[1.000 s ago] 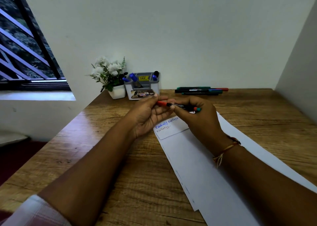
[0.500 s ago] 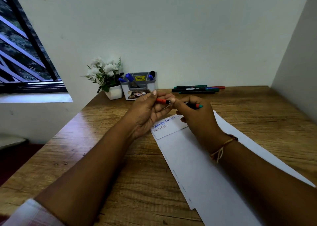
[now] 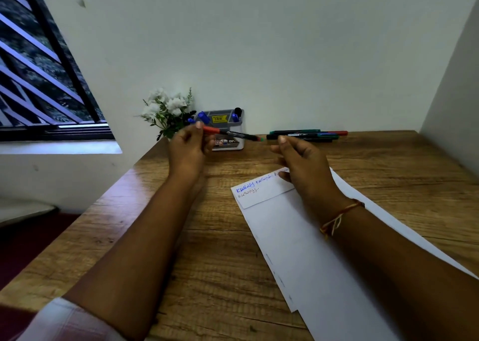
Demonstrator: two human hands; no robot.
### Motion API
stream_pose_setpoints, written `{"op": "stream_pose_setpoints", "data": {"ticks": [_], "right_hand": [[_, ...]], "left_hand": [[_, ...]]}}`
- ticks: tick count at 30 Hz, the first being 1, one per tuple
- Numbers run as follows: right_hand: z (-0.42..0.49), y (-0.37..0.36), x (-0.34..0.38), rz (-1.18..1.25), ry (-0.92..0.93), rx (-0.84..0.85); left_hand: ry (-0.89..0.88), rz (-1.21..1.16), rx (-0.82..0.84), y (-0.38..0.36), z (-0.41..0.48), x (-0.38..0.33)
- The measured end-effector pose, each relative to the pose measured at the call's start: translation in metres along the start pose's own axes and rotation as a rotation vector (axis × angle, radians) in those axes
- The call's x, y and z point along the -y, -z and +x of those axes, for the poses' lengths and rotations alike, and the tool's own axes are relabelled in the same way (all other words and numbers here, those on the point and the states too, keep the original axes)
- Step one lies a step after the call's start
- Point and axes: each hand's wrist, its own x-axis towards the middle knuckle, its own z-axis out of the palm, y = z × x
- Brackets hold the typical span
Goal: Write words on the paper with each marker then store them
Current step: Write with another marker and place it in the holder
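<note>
**Red marker poised at the holder**

The left hand (image 3: 188,150) pinches the marker (image 3: 233,133) by its red end, barrel pointing to 3 o'clock, just in front of the grey holder (image 3: 239,145) at 12 o'clock on the worktop (image 3: 207,263). The right hand (image 3: 303,162) hovers over the paper (image 3: 298,237), fingers (image 3: 282,140) loosely curled, holding nothing. To store it well: tip the marker upright, pick a free slot, and lower it gently so the holder stays put.
</note>
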Motion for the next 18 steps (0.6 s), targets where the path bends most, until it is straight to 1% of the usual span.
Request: {"op": "stream_pose_setpoints", "data": {"ticks": [2, 3, 5, 8, 12, 16, 18], "right_hand": [[0.001, 0.0, -0.003, -0.1, 0.026, -0.018], [0.002, 0.0, -0.004, -0.147, 0.036, -0.022], [0.001, 0.0, -0.006, -0.266, 0.082, -0.005], [-0.002, 0.0, -0.007, -0.421, 0.171, 0.038], [-0.005, -0.001, -0.005, -0.511, 0.226, 0.102], [-0.009, -0.001, -0.001, -0.538, 0.248, 0.124], [-0.01, 0.0, 0.001, -0.537, 0.255, 0.126]], "left_hand": [[-0.201, 0.098, -0.101, 0.006, 0.008, -0.003], [-0.26, 0.122, -0.141, 0.008, 0.011, -0.004], [-0.351, 0.196, -0.18, 0.01, 0.015, -0.002], [-0.472, 0.371, -0.192, 0.009, 0.018, 0.003], [-0.531, 0.512, -0.228, 0.006, 0.029, 0.005], [-0.562, 0.627, -0.186, 0.001, 0.036, 0.014], [-0.573, 0.648, -0.161, -0.004, 0.037, 0.016]]}}
